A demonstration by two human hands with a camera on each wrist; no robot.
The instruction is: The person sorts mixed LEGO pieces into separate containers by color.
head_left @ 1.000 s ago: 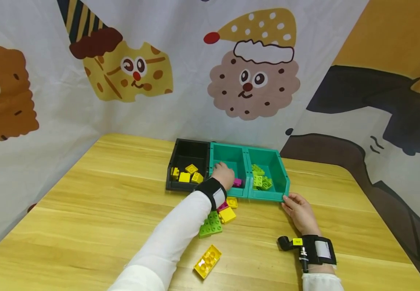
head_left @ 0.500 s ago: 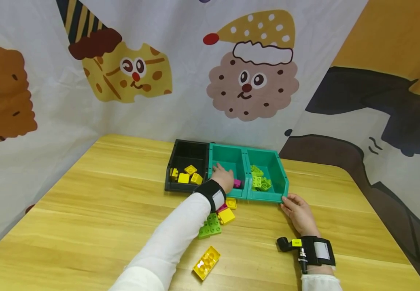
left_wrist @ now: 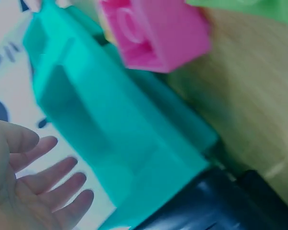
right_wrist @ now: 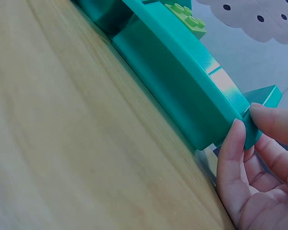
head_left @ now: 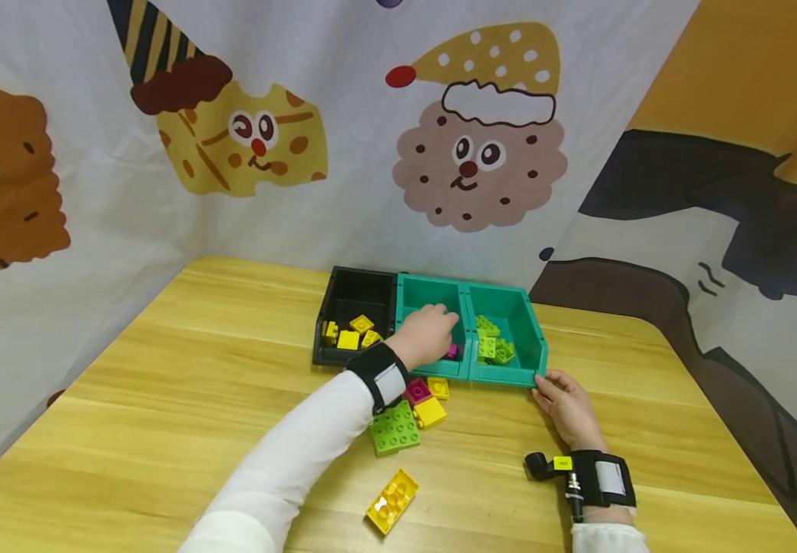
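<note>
Three bins are lined up at the table's [head_left: 163, 384] far edge: black bin [head_left: 357, 296] with yellow bricks, middle teal bin [head_left: 433, 299], right teal bin [head_left: 509, 315] with green bricks. Left hand [head_left: 429, 334] is held over the middle teal bin, fingers spread and relaxed, nothing gripped. A pink brick [head_left: 451, 351] is seen in that bin, just beside the hand. Right hand [head_left: 564, 399] is pressed against the right teal bin's front corner, thumb and fingertips pinching it. Loose bricks are left in front of the bins.

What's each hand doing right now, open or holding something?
Left hand: open, fingers spread over the middle teal bin, holding nothing.
Right hand: fingers pinch the front corner of the right teal bin.
</note>
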